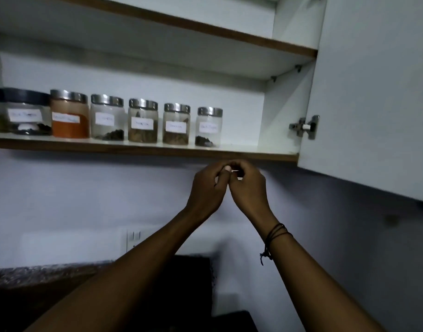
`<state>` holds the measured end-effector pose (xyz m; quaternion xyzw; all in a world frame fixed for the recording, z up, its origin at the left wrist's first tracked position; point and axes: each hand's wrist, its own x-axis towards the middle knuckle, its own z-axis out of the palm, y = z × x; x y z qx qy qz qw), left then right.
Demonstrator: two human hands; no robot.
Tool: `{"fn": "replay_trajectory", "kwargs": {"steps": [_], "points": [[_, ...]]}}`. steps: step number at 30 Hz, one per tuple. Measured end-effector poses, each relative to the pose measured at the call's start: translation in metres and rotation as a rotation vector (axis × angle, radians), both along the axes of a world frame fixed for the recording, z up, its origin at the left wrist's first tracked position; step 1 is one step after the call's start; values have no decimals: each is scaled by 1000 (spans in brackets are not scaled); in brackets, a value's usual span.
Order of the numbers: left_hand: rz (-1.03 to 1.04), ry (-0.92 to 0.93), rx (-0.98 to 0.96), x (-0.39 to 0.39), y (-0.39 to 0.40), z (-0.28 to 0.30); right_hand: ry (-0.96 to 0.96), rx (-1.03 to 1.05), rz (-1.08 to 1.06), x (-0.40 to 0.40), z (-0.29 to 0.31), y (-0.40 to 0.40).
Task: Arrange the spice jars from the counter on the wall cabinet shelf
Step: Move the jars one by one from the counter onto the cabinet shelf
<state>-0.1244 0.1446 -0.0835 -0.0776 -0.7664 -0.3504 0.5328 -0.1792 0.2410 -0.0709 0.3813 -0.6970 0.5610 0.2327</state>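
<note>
Several labelled spice jars stand in a row on the wall cabinet shelf (241, 150). The rightmost jar (208, 127) has a steel lid and dark spice at its bottom; an orange-powder jar (69, 115) stands further left, and a black-lidded jar (25, 112) is near the left edge. My left hand (206, 188) and my right hand (250, 188) are raised together just below the shelf's front edge, right of the last jar. Their fingertips touch each other, curled. Something small and pale shows between the fingers; I cannot tell what it is. Neither hand holds a jar.
The cabinet door (373, 92) hangs open at the right, with a metal hinge (305, 127) inside. An upper shelf (205, 27) runs above the jars. A wall switch plate (133, 238) and a speckled counter edge (37, 274) lie below at the left.
</note>
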Motion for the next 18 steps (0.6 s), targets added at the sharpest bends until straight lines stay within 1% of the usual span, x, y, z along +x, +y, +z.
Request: {"fn": "replay_trajectory", "kwargs": {"steps": [2, 4, 7, 10, 13, 15, 18], "points": [[-15, -31, 51, 6, 7, -16, -14, 28, 2, 7, -19, 9], [-61, -114, 75, 10, 20, -52, -81, 83, -29, 13, -59, 27], [-173, -310, 122, 19, 46, -133, -213, 220, -83, 25, -143, 61], [-241, -477, 152, 30, 74, -218, -365, 374, -150, 41, -226, 94], [-259, -622, 109, 39, 101, -290, -468, 484, -229, 60, -295, 125], [-267, -726, 67, 49, 119, -329, -527, 543, -230, 75, -332, 143], [-303, -850, 31, 67, 141, -370, -600, 601, -267, 97, -378, 166]]}}
